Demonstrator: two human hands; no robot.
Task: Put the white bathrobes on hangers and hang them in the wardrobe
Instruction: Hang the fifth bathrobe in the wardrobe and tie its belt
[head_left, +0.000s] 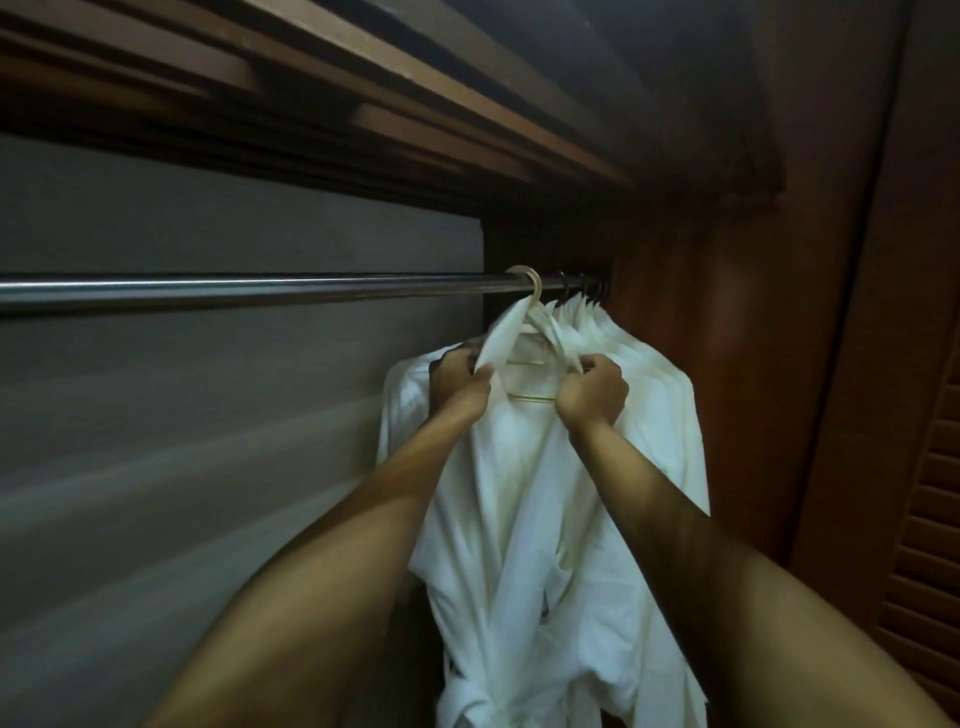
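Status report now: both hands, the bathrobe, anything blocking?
Left hand and right hand grip front bathrobe collar. Its hanger hooked on rail. More robes packed behind, right.

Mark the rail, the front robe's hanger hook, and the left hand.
rail (260, 289), head view, bare middle of the bar
hanger hook (530, 278), head view, loop over the rail
left hand (460, 382), head view, back of hand

One metal rail (260, 291), one pale hanger (530, 291) hooked over it in front, several white bathrobes (524, 493) packed too tightly to number, two hands, one louvred door (930, 493)
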